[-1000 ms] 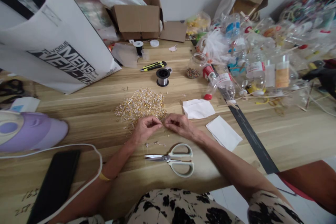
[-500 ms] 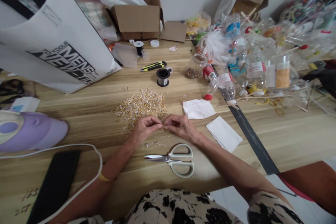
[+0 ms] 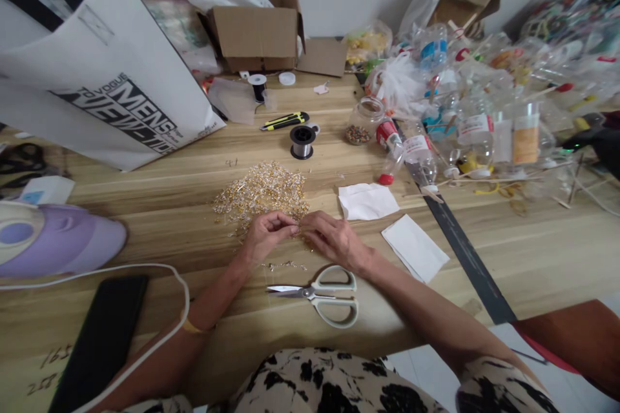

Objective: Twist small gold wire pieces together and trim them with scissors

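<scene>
On the tabletop (image 3: 169, 219), a white bag (image 3: 104, 74) toward the far left corner is displaying "TO VOGUE", "MENS", "NEW"; handwriting (image 3: 57, 356) toward the near edge is reading "165", "258".

The small pieces (image 3: 264, 188) are gold and clear, the top (image 3: 290, 387) cream with black blotches.

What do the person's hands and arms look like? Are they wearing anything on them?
Both the left hand and the right hand are bare, with no gloves. A thin yellowish band goes around the left forearm. The forearms are uncovered, and the right sleeve is cream with bold black patches.
</scene>
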{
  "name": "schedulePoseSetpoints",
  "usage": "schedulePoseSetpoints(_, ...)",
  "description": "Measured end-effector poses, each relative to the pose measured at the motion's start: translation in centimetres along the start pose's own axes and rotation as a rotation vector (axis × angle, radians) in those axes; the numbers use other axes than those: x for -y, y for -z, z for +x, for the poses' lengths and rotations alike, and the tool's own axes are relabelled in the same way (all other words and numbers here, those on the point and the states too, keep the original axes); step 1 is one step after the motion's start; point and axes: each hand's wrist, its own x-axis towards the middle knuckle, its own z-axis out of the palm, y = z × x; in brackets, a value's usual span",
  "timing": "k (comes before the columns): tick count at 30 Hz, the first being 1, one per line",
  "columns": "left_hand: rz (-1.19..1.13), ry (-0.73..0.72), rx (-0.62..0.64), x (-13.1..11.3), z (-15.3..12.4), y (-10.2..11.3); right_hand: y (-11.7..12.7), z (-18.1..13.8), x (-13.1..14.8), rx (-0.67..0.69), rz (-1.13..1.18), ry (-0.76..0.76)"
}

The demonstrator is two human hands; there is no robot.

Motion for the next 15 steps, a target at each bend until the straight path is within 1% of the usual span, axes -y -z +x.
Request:
schedulePoseSetpoints(3, -0.013, 0.008, -0.005, -0.03, 0.00, -0.06, -0.15, -0.17, 0.01, 0.006, -0.069, 0.024)
schedulePoseSetpoints(8, -0.029, 0.019, 0.007, -0.11, -0.08, -0.21, -0.44, -0.35, -0.24, 0.014, -0.106, 0.055)
schedulePoseSetpoints(12, -0.021, 0.020, 0.030, -0.22, -0.19, -0.23, -0.58, -0.34, -0.50, 0.027, -0.078, 0.065)
schedulePoseSetpoints(15, -0.024, 0.019, 0.038, -0.19, -0.20, -0.17, -0.55, -0.17, -0.39, 0.017, -0.019, 0.044)
